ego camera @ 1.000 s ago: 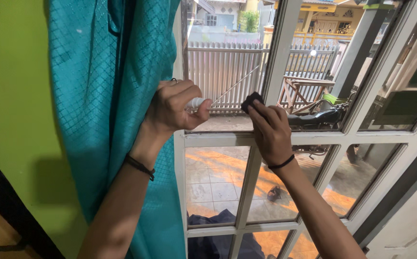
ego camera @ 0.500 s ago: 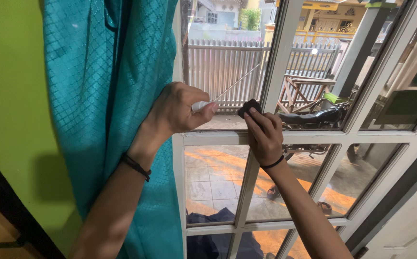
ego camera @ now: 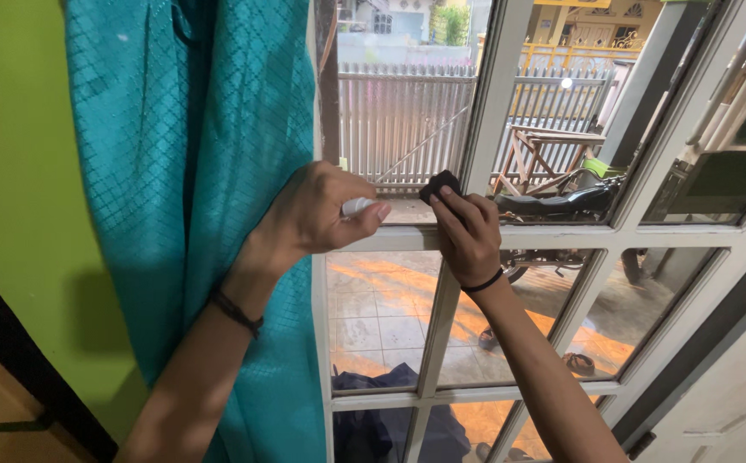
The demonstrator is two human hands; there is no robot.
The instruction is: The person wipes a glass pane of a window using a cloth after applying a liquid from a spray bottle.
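Right now, as I read it from the head view:
Left hand: my left hand (ego camera: 317,214), centre frame, is curled tight round a small white plastic bottle (ego camera: 357,206), its tip aimed at the glass, seemingly to wet the pane.
Right hand: my right hand (ego camera: 467,233) presses a small black wiping pad (ego camera: 438,184) under its fingertips against the white wooden window frame (ego camera: 484,111), likely for rubbing pressure.
Surroundings: a teal patterned curtain (ego camera: 193,171) hangs at left, touching my left forearm and crowding that side; a parked black motorcycle (ego camera: 562,204) stands outside.

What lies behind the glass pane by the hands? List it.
Behind the glass pane: a picket fence, wooden frame and motorcycle. Right hand and black pad cover part.
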